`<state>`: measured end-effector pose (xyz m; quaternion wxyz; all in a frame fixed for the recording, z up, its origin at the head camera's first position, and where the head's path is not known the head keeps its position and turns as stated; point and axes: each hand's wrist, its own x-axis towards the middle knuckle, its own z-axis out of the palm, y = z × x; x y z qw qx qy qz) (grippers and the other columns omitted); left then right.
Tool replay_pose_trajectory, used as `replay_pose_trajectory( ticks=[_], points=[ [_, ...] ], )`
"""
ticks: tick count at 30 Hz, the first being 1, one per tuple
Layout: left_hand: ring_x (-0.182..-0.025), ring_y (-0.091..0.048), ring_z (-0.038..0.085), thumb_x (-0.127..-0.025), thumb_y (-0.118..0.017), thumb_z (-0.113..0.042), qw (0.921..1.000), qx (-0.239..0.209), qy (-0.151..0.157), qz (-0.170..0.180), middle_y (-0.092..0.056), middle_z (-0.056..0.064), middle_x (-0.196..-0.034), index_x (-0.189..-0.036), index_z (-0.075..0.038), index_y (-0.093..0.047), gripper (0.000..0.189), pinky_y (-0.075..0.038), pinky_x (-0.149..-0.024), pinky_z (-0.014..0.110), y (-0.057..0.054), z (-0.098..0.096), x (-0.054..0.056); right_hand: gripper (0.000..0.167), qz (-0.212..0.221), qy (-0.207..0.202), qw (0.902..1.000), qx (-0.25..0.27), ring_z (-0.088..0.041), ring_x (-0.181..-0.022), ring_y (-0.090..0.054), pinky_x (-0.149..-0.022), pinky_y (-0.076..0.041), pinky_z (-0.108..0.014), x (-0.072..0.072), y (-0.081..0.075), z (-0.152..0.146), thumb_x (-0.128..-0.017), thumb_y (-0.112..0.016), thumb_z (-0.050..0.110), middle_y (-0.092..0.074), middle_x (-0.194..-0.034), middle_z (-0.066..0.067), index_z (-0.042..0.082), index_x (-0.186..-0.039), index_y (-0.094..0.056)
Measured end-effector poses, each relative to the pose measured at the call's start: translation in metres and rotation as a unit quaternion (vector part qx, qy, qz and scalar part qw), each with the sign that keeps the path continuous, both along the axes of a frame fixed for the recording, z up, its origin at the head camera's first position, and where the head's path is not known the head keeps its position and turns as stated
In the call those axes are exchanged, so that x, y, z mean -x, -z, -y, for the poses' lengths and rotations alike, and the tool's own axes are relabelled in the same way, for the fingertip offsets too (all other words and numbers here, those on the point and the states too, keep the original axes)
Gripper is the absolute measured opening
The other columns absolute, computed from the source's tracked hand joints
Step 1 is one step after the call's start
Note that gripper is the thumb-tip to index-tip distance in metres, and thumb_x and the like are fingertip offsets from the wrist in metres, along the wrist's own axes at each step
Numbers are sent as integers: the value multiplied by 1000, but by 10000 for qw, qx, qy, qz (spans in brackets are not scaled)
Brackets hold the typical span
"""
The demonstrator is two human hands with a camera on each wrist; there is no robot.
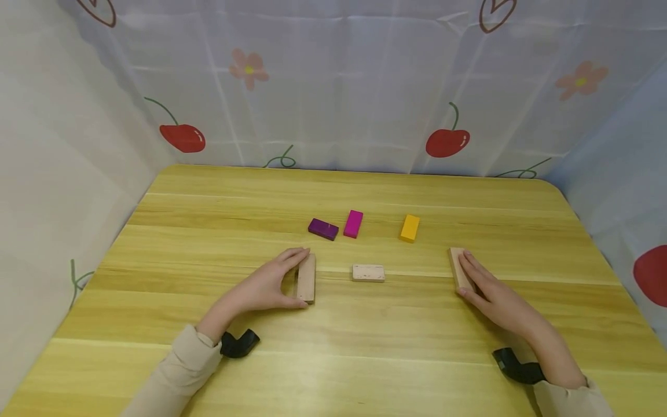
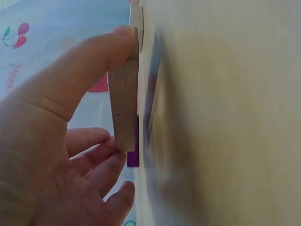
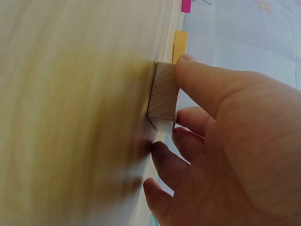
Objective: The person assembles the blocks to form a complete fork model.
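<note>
My left hand (image 1: 266, 284) pinches a plain wooden block (image 1: 307, 279) by its two ends, thumb at the near end and fingers at the far end. In the left wrist view that block (image 2: 124, 103) shows between thumb and fingers, apart from the blurred tabletop beside it. At the right, my right hand (image 1: 497, 298) holds another plain wooden block (image 1: 460, 269), thumb near its close end and fingers toward its far end. The right wrist view shows the thumb on the edge of this block (image 3: 163, 92), with some fingers partly behind it. A third plain wooden block (image 1: 368, 273) lies flat between the hands.
Farther back on the wooden table (image 1: 333, 359) lie a purple block (image 1: 323, 229), a magenta block (image 1: 353, 224) and a yellow block (image 1: 409, 228). A patterned curtain (image 1: 333, 87) hangs behind the table's far edge. Black wrist devices sit by both sleeves.
</note>
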<state>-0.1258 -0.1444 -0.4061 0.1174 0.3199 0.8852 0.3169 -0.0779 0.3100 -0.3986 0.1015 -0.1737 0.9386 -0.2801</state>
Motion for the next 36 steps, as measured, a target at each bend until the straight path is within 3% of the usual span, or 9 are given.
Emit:
replay_pose_trajectory(
  ticks=[10, 20, 29, 33, 36],
  points=[
    [-135, -24, 24, -78, -75, -43, 9999, 66, 115, 63, -20, 9, -152, -149, -7, -22, 96, -25, -106, 40, 10, -5, -10, 69, 15, 30, 10000, 4, -42, -136, -8, -100, -19, -62, 0, 1, 1, -99, -50, 27, -3, -153, -21, 4, -150, -9],
    [-139, -10, 14, -94, -51, -46, 9988, -6, 479, -101, -13, -1, -155, -151, -16, -17, 73, -8, -110, 39, 15, 0, -19, 73, 125, 248, 9995, -176, -49, -132, -13, -97, -22, -65, -2, -2, 5, -97, -51, 32, -4, -151, -26, 2, -149, -10],
    [-138, -15, 14, -95, -52, -41, 9982, 84, 366, -463, -15, 0, -154, -150, -14, -20, 70, -10, -110, 42, 18, -3, -23, 64, -750, 563, 9943, -513, -51, -118, -39, -89, -37, -61, -2, -1, 14, -94, -59, 22, -36, -135, -36, -12, -140, -30],
    [-138, -15, 15, -95, -51, -44, 9980, 120, 256, -565, -15, -1, -154, -150, -13, -20, 71, -10, -110, 43, 19, -5, -25, 60, -921, 641, 9917, -631, -51, -112, -45, -85, -40, -60, -1, -2, 16, -92, -61, 17, -42, -129, -37, -14, -137, -35],
    [-138, -15, 14, -95, -50, -44, 9979, 109, 207, -604, -15, -1, -154, -150, -13, -20, 71, -10, -110, 43, 20, -6, -26, 53, -1206, 811, 9868, -716, -48, -95, -57, -72, -48, -55, -2, -3, 20, -89, -65, 10, -55, -113, -35, -15, -131, -44]
  ],
)
